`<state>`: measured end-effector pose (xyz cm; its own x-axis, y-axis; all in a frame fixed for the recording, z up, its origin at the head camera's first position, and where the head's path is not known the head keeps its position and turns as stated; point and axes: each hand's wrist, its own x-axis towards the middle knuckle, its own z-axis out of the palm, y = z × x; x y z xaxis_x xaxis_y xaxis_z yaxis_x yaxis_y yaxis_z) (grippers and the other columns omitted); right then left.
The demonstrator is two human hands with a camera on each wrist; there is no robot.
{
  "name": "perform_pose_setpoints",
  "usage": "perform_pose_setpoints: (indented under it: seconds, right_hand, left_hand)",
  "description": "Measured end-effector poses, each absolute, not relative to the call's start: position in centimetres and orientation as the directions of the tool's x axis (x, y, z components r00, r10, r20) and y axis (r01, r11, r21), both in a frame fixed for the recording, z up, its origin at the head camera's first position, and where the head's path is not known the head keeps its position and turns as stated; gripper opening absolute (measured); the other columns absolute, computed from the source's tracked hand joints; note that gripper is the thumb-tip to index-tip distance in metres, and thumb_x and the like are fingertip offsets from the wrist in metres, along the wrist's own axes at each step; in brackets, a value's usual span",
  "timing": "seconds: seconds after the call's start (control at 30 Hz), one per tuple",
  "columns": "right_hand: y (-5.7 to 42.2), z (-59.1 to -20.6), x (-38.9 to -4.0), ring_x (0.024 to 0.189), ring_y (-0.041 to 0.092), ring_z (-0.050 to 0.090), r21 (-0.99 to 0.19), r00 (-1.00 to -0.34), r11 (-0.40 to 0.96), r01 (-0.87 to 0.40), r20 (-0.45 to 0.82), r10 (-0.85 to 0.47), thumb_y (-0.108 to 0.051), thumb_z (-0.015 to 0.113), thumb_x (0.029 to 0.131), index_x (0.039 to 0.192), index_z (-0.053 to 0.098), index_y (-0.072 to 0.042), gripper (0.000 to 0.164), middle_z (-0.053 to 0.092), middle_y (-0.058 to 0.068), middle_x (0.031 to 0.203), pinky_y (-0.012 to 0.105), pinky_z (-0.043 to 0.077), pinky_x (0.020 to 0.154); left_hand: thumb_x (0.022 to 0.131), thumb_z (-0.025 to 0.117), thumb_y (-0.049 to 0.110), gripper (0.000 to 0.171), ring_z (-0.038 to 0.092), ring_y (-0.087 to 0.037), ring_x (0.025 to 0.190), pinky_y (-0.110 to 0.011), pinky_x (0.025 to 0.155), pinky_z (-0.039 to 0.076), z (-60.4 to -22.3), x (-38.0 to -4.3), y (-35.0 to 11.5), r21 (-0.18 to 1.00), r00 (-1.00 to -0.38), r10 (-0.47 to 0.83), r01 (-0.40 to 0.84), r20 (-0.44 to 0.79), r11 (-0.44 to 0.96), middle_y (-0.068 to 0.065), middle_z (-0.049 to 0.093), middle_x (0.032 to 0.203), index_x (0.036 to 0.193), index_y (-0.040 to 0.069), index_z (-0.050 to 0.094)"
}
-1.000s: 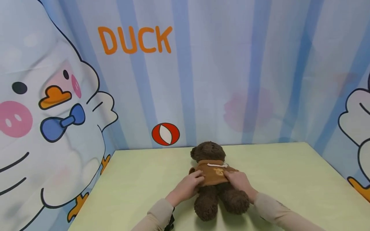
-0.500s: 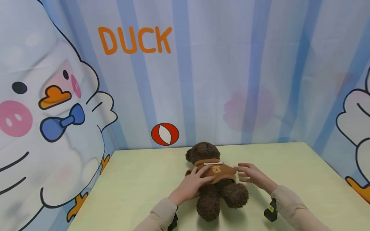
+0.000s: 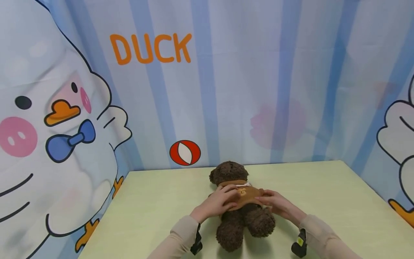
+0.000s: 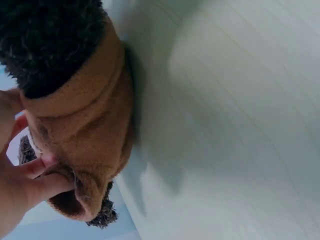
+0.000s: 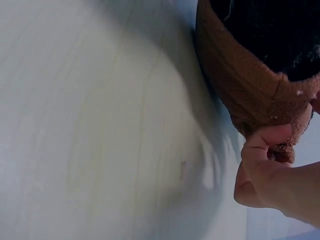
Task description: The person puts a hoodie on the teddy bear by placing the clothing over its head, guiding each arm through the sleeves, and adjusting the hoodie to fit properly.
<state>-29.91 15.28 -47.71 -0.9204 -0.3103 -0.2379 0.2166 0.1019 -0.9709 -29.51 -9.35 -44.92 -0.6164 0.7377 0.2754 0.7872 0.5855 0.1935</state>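
Note:
A dark brown teddy bear (image 3: 229,172) lies on its back on the table, head toward the back wall and legs toward the person. It wears a brown sweater (image 3: 250,195) with a white cord and a small bear patch, partly covered by fingers. The left hand (image 3: 217,202) grips the sweater's left side; in the left wrist view, fingertips (image 4: 52,186) reach into the sleeve opening. At the other side, the right hand (image 3: 280,205) pinches the sweater near its other sleeve, an index finger (image 5: 272,136) bent against the cloth. Both the bear's legs lie bare below the hem.
The pale yellow table (image 3: 155,205) runs back to a blue striped cloth wall (image 3: 242,90) printed with DUCK and a red ball. A large printed duck (image 3: 64,172) covers the left side wall. Each wrist carries a black camera mount (image 3: 299,244).
The right hand let go of the sweater's front, drew away to the right, then came back onto its side. The left hand spread over the sweater, then bent its fingers. The bear shifted slightly left.

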Motion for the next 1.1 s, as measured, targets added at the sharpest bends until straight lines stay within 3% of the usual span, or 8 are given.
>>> perform_pose_setpoints:
  seconds: [0.13,0.23,0.37,0.57,0.67,0.73,0.83,1.1]
  right_hand:
    - [15.4,-47.8,-29.6,0.117,0.033,0.041,-0.962,-0.901,0.069,0.265,-0.272,-0.337,-0.017,0.054,0.087,0.138,0.017,0.007,0.067,0.030,0.028,0.137,0.051,0.033,0.093]
    - [15.2,-47.8,-29.3,0.092,0.019,0.051,-0.956,-0.922,0.020,0.291,-0.286,-0.261,-0.016,0.056,0.086,0.139,0.014,0.008,0.071,0.040,0.025,0.128,0.033,0.041,0.077]
    - [14.7,-47.6,-28.9,0.063,0.008,0.040,-0.949,-0.940,0.009,0.315,-0.313,-0.132,-0.018,0.060,0.083,0.133,0.030,0.010,0.064,0.053,0.005,0.100,0.022,0.037,0.058]
    - [14.1,-47.4,-28.3,0.050,0.005,0.028,-0.944,-0.968,0.228,0.237,-0.250,-0.030,-0.024,0.059,0.083,0.126,0.043,0.010,0.057,0.057,0.020,0.110,0.024,0.036,0.051]
    - [13.7,-47.5,-28.2,0.045,0.005,0.029,-0.927,-0.984,0.337,0.163,-0.177,-0.012,-0.021,0.057,0.083,0.103,0.059,0.007,0.034,0.059,0.012,0.073,0.023,0.035,0.046]
    - [13.3,-47.5,-28.2,0.041,0.006,0.026,-0.911,-0.992,0.396,0.115,-0.124,0.001,-0.016,0.057,0.082,0.079,0.062,0.001,0.017,0.047,0.000,0.053,0.023,0.031,0.043]
    - [12.8,-47.4,-28.3,0.040,0.007,0.025,-0.863,-0.999,0.504,0.040,-0.040,0.013,-0.011,0.057,0.077,0.055,0.047,-0.009,0.024,0.032,-0.006,0.044,0.023,0.027,0.042]
    - [12.2,-47.1,-28.1,0.053,0.015,0.044,-0.675,-0.989,0.729,-0.112,0.144,-0.020,-0.011,0.059,0.077,0.072,0.053,0.003,0.016,0.052,0.009,0.062,0.026,0.033,0.048]
  left_hand:
    - [0.088,0.053,0.030,0.051,0.041,-0.026,0.119,-0.036,0.088,0.044,-44.8,-29.4,-8.7,0.140,-0.605,0.744,0.794,0.283,0.592,-0.002,0.041,0.135,0.136,0.022,0.038]
    - [0.088,0.053,0.030,0.049,0.037,-0.030,0.123,-0.035,0.086,0.046,-44.7,-29.5,-8.6,0.106,-0.587,0.763,0.806,0.270,0.583,-0.004,0.036,0.140,0.134,0.023,0.041]
    - [0.088,0.053,0.027,0.048,0.033,-0.029,0.129,-0.038,0.093,0.041,-44.6,-29.8,-8.4,0.110,-0.568,0.781,0.821,0.260,0.560,-0.005,0.029,0.145,0.134,0.022,0.042]
    - [0.088,0.053,0.025,0.047,0.035,-0.016,0.130,-0.044,0.105,0.026,-44.4,-29.9,-8.2,0.112,-0.562,0.796,0.827,0.225,0.552,-0.003,0.030,0.145,0.134,0.021,0.042]
    - [0.088,0.053,0.025,0.046,0.037,-0.015,0.129,-0.045,0.105,0.025,-44.4,-29.7,-8.2,0.095,-0.560,0.800,0.827,0.217,0.553,-0.002,0.032,0.144,0.133,0.021,0.043]
    - [0.089,0.053,0.025,0.044,0.038,-0.016,0.128,-0.046,0.104,0.026,-44.4,-29.6,-8.2,0.083,-0.558,0.801,0.828,0.217,0.554,-0.002,0.033,0.144,0.132,0.021,0.045]
    - [0.089,0.053,0.027,0.042,0.040,-0.015,0.127,-0.045,0.102,0.029,-44.2,-29.4,-8.1,0.045,-0.562,0.796,0.822,0.224,0.568,-0.002,0.035,0.143,0.130,0.021,0.047]
    - [0.089,0.053,0.028,0.038,0.038,-0.012,0.128,-0.041,0.101,0.031,-43.7,-29.1,-7.7,-0.071,-0.576,0.797,0.801,0.180,0.594,0.002,0.039,0.140,0.126,0.027,0.051]
